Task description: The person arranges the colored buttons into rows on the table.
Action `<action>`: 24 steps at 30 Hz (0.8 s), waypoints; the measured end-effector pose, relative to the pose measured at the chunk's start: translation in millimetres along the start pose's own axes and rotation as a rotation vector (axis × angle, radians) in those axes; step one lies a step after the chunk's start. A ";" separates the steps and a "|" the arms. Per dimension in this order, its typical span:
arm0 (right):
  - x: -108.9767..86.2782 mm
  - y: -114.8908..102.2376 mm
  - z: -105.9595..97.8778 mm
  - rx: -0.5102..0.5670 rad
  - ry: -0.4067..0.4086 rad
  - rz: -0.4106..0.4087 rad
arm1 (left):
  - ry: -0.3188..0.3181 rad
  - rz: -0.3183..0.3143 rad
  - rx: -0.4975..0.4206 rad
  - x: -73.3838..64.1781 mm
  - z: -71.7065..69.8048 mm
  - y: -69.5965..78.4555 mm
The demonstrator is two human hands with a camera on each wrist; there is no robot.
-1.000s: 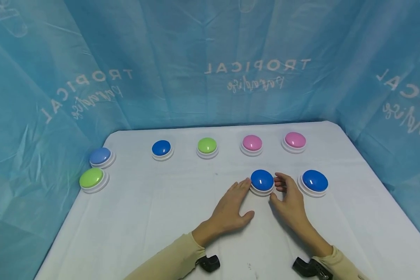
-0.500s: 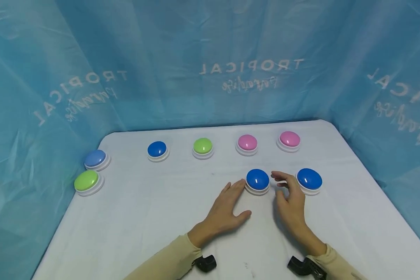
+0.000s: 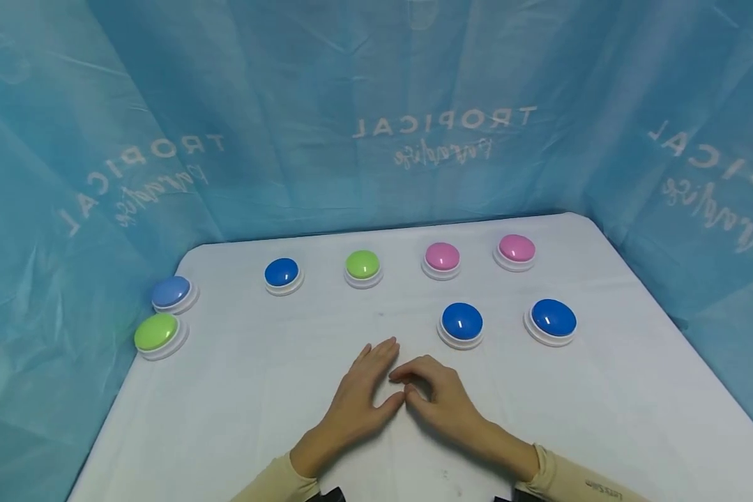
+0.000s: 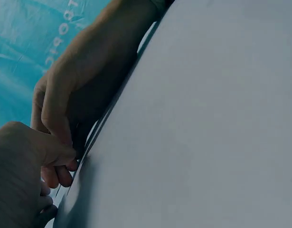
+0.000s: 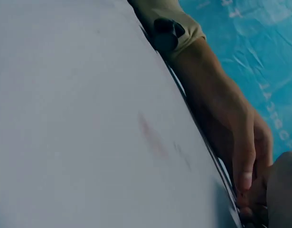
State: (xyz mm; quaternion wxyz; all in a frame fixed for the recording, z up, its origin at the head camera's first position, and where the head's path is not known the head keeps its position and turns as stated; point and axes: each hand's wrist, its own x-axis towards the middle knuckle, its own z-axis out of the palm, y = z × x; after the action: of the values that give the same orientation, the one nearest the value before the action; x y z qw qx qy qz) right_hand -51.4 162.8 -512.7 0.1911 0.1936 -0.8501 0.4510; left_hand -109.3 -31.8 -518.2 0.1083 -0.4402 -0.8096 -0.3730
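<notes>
In the head view my left hand (image 3: 353, 401) rests low over the white tabletop with its fingers straight and thumb out. Beside it my right hand (image 3: 444, 403) has loosely bent fingers, and its fingertips come right up to the left thumb. Neither hand holds anything. Nearest to the hands is a blue dome button (image 3: 461, 321) on a white round base, just beyond the right hand. A second blue button (image 3: 553, 318) sits to its right. Both wrist views show the hands meeting near the table surface, the right hand (image 4: 74, 95) and the left hand (image 5: 231, 107).
Along the back stand a dark blue button (image 3: 282, 272), a green button (image 3: 362, 264) and two pink ones, the left pink button (image 3: 442, 257) and right pink button (image 3: 516, 249). A lighter blue button (image 3: 171, 291) and a green button (image 3: 155, 332) sit at the left edge. Blue printed sheets (image 3: 326, 174) enclose the table.
Both hands have left the sides of the front blue button and drawn back toward me and to the left, coming together. The buttons keep their layout; the view has shifted slightly.
</notes>
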 end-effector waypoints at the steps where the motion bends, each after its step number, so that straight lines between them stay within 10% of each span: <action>1: 2.2 -2.6 8.0 -0.036 0.009 -0.001 | 0.010 -0.005 0.000 -5.3 -4.4 -2.6; 16: 84.1 -51.5 158.4 -0.216 -0.108 -0.044 | 0.225 -0.270 0.132 -89.5 -104.2 -57.5; 24: 128.0 -69.3 212.7 -0.312 -0.212 -0.105 | 0.496 -0.694 0.272 -133.3 -162.3 -84.4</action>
State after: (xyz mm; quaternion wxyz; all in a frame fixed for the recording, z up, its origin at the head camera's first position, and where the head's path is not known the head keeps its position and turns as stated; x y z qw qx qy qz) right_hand -157.7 -72.1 -511.3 0.1513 0.2521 -0.9138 0.2801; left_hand -122.6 -257.8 -514.9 0.2245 -0.0215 -0.9006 -0.3715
